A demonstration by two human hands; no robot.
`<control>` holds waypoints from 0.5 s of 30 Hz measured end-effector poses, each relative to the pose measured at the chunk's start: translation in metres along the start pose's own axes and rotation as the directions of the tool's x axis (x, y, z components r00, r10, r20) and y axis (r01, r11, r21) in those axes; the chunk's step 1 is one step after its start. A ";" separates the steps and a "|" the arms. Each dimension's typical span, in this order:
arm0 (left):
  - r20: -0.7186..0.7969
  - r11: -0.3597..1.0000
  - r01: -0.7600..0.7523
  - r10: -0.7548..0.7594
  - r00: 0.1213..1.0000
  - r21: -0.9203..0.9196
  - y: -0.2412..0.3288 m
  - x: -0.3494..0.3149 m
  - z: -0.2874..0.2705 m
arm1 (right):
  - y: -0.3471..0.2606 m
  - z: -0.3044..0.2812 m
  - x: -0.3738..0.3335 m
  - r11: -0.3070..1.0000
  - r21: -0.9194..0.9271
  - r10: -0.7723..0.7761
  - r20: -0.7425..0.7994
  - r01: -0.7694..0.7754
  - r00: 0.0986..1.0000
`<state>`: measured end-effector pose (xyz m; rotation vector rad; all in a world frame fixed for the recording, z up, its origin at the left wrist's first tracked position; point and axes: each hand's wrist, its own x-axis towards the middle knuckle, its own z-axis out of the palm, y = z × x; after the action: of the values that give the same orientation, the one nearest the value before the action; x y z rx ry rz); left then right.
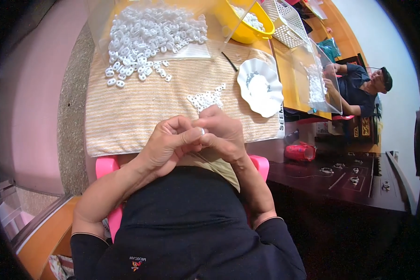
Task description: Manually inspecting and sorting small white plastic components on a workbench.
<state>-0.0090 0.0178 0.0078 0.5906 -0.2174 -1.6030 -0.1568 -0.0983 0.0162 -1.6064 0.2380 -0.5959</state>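
My left hand [169, 142] is closed in a pinch, its thumb and fingers around a small white plastic piece [202, 131]. Close against it, my right hand [225, 135] has its fingertips pressed together at the same piece; those fingers are slightly blurred, and what else they hold is hidden. Just beyond my hands, a small heap of tiny white pieces with holes [204, 100] lies on the striped towel [140, 107]. Farther left, a large pile of white two-holed oval pieces [154, 30] spills out of a clear box toward me.
A white scalloped dish [275, 95] stands at the towel's right, near a thin black stick [229, 61]. Behind are a yellow basket [238, 32] and a white perforated basket [284, 23]. To the right, a person [359, 88] works at a clear box [333, 102] of white pieces.
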 end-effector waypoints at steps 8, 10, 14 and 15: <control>0.020 0.999 0.046 -0.047 0.999 0.022 -0.001 0.006 -0.002 | -0.007 -0.005 -0.001 0.998 -0.009 0.062 0.023 -0.062 0.998; 0.018 0.998 0.055 -0.055 0.998 0.035 0.003 0.005 0.002 | -0.007 -0.006 -0.002 0.995 0.047 0.091 0.035 -0.093 0.995; 0.023 0.997 0.049 -0.050 0.998 0.066 0.004 0.003 0.002 | -0.009 -0.008 -0.001 0.984 0.111 0.132 0.085 -0.142 0.988; 0.027 0.997 0.045 -0.047 0.999 0.067 0.003 0.003 0.002 | -0.011 -0.008 -0.002 0.971 0.154 0.173 0.092 -0.185 0.981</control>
<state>-0.0072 0.0143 0.0104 0.6282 -0.2811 -1.6550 -0.1642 -0.1026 0.0265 -1.4302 0.2670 -0.4022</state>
